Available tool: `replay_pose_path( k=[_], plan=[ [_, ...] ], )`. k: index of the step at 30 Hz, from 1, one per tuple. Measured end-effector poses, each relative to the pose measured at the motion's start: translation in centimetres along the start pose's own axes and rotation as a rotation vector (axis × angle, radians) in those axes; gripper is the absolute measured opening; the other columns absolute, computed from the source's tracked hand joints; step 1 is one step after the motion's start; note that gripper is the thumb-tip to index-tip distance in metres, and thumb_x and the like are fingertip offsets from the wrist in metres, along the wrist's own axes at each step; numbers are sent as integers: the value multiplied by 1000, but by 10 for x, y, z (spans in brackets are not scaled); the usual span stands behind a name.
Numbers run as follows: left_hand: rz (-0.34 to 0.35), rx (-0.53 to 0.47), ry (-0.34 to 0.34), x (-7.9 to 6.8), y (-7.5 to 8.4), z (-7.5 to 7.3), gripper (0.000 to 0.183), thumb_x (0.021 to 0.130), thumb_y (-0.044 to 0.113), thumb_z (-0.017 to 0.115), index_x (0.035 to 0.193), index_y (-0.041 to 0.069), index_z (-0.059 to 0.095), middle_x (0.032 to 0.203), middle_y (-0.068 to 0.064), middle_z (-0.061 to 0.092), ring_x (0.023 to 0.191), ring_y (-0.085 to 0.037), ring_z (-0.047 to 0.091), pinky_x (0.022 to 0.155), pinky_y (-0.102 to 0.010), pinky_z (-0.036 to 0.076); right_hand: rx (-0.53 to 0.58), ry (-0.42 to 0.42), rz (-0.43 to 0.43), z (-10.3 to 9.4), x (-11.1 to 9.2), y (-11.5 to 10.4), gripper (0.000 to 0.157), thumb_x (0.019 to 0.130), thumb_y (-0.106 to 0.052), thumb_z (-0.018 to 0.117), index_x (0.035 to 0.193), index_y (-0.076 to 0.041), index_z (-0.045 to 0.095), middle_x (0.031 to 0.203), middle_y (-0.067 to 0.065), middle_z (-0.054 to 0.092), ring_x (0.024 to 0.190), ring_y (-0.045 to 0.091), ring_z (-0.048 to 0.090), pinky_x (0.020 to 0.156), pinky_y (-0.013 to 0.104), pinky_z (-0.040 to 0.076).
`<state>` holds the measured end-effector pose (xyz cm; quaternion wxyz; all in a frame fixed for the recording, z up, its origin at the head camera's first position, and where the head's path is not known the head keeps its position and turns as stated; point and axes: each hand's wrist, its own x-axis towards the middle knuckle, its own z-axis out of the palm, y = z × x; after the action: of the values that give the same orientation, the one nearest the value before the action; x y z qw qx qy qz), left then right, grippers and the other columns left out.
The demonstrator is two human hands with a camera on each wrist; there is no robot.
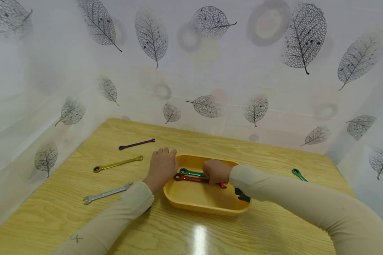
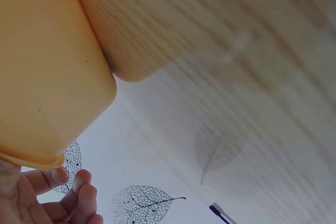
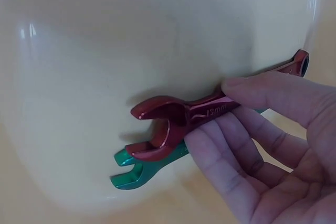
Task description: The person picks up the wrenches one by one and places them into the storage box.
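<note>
A yellow plastic tray (image 1: 207, 209) stands on the table. My left hand (image 1: 162, 164) holds its left rim; the left wrist view shows curled fingers (image 2: 84, 198) beside the rim and the tray's outer wall (image 2: 47, 77), with the thumb hard to make out. Over the tray, my right hand (image 1: 217, 171) pinches a red combination wrench (image 3: 173, 124), marked 13mm, between thumb and fingers. A green wrench (image 3: 136, 174) lies alongside and partly under the red one. The right hand hides the middle of both wrenches in the head view.
On the wooden table (image 1: 140, 233), a purple wrench (image 1: 136, 144), a yellow wrench (image 1: 118, 164) and a silver wrench (image 1: 106, 194) lie left of the tray. Another green wrench (image 1: 299, 174) lies at the right, partly behind my right sleeve. A leaf-patterned curtain (image 1: 229, 81) surrounds the back and sides.
</note>
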<state>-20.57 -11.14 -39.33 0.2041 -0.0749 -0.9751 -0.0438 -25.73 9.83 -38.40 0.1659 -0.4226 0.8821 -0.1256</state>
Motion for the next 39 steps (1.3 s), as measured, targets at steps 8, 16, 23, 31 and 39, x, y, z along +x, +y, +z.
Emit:
replay_pose_path(
  k=[8, 16, 23, 31, 39],
  plan=[
    [0, 4, 4, 0, 0, -1, 11, 86, 18, 59, 91, 8, 61, 80, -10, 60, 72, -25, 56, 68, -39, 47, 7, -21, 26, -2, -1, -6, 45, 62, 14, 59, 51, -17, 28, 52, -6, 15, 49, 8, 11, 46, 24, 12],
    [-2, 20, 2, 0, 1, -3, 11, 86, 18, 59, 89, 8, 61, 80, -10, 61, 72, -25, 57, 68, -39, 47, 16, -37, 42, -7, -3, -15, 50, 65, 15, 61, 52, -16, 25, 53, -6, 12, 50, 9, 9, 47, 25, 12],
    [1, 16, -7, 0, 1, -4, 12, 87, 18, 58, 92, 8, 62, 81, -11, 61, 72, -25, 57, 68, -39, 47, -47, -14, 70, -4, -1, -15, 55, 68, 14, 66, 50, -17, 25, 53, -6, 12, 51, 9, 8, 47, 25, 13],
    [5, 22, -3, 1, 1, -1, 12, 86, 18, 59, 91, 8, 62, 81, -11, 62, 72, -25, 57, 67, -38, 47, -63, -21, 94, -6, -2, -17, 55, 70, 12, 68, 51, -17, 25, 53, -5, 12, 51, 10, 10, 47, 25, 15],
    [7, 17, -5, 1, 1, -3, 12, 87, 18, 59, 91, 7, 61, 80, -11, 61, 72, -26, 57, 67, -39, 47, -76, -59, 97, -11, -2, -18, 44, 69, 6, 71, 50, -14, 37, 50, -5, 22, 50, 9, 18, 47, 24, 19]
  ],
)
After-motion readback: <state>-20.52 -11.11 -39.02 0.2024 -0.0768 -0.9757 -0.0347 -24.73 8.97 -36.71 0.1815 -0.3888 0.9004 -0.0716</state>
